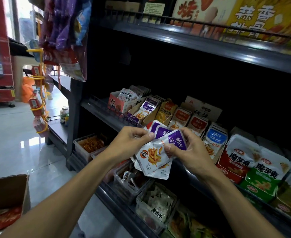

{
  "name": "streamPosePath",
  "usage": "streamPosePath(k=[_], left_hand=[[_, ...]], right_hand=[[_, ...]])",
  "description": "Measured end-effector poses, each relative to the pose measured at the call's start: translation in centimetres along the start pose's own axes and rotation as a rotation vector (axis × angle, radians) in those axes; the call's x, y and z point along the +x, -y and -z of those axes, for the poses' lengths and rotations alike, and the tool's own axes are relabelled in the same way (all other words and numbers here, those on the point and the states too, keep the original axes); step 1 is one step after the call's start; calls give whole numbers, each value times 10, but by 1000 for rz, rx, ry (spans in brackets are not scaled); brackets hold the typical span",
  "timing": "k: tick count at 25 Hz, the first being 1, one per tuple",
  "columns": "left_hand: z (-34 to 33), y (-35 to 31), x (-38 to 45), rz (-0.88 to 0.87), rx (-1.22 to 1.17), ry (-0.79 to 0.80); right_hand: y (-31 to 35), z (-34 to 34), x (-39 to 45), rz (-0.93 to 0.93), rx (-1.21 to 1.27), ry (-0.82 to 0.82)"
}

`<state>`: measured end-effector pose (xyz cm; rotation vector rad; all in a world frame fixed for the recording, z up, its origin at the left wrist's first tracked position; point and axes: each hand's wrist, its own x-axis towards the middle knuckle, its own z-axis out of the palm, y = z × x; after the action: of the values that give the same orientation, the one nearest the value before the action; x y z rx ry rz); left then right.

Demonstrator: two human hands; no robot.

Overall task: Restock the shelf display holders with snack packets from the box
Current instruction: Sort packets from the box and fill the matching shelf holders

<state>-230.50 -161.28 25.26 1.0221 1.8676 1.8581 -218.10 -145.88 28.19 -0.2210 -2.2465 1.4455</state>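
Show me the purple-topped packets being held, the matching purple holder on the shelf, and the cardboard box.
purple-topped packets (155,154), head view, on the front packet's picture.
purple holder (136,115), head view, on its front panel.
cardboard box (7,189), head view, on the brown flap.

2 bare forearms, left hand (130,143), right hand (191,150), no sleeves

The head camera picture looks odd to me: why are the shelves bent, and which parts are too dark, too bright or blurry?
Head view: the wide-angle lens bows the top shelf edge into a slanting curve; the recess under it is nearly black; daylight at upper left washes out and glares off the glossy floor; the hanging bags are smeared; both hands and the purple packets are sharp.
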Motion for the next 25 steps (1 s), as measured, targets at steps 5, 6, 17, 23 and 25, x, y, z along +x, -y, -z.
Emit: streamPosePath(k=[5, 6, 17, 23, 25], left_hand=[[3, 4, 1, 9, 44, 83], [3, 6, 0, 22, 38, 94], [13, 21, 19, -35, 13, -12], [5, 28, 54, 17, -258, -158], [5, 33, 68, 15, -208, -194]], right_hand=[[1, -3, 4, 3, 8, -18], [0, -4, 6, 1, 37, -28], [3, -2, 50, -135, 35, 136], [-11, -6, 97, -190, 415, -202], [-15, -10, 109, -215, 467, -234]])
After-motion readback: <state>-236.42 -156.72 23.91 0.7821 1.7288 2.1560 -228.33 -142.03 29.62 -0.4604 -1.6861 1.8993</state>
